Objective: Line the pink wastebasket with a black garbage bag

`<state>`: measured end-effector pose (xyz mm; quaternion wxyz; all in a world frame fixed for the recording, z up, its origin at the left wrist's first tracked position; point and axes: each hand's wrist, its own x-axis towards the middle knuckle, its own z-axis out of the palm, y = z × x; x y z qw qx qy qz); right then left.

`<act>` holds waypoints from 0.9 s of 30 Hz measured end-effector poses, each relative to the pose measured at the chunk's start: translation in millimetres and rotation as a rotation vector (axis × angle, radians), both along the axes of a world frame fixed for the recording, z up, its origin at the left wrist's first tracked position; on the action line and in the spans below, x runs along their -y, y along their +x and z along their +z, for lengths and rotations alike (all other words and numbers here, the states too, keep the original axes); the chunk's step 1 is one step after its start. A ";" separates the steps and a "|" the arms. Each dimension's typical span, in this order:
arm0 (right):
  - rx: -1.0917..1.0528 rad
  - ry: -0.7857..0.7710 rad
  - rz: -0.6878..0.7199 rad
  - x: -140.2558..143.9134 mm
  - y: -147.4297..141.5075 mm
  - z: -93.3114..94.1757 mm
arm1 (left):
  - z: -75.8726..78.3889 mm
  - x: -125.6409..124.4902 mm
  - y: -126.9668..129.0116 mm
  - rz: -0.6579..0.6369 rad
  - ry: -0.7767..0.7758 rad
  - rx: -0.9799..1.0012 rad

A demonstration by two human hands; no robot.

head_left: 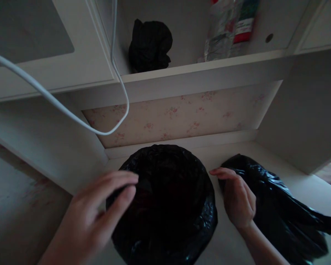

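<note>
1. My left hand (99, 209) sits at the left rim of the bin (165, 206), fingers slack and spread, fingertips on the black liner there. Not clenched; can't tell if anything is actually pinched.
2. My right hand (237, 200) is on the bin's right side, between the rim and a loose bag (278, 209). Fingers curl toward the rim. Back of the hand is against the bag, but no grip on it that I can see.
3. The bin stands on the floor in the desk recess, dead centre between both hands, mouth up. Round, so no long axis.
4. Left hand is touching the rim; right is just beside it. Left is nearer.
5. The bag lies right of the bin, long axis running away to the right.
6. Above: cable (57, 106) hanging, shelf (198, 71) with dark cloth (150, 46) and bottles (228, 29).
</note>
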<state>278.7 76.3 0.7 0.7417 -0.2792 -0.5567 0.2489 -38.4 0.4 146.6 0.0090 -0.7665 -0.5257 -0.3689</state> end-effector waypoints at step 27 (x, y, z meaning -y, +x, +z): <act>-0.396 -0.588 0.365 28.2 -39.9 -3.5 | -47.4 -138.4 -30.3 -0.173 -0.846 0.574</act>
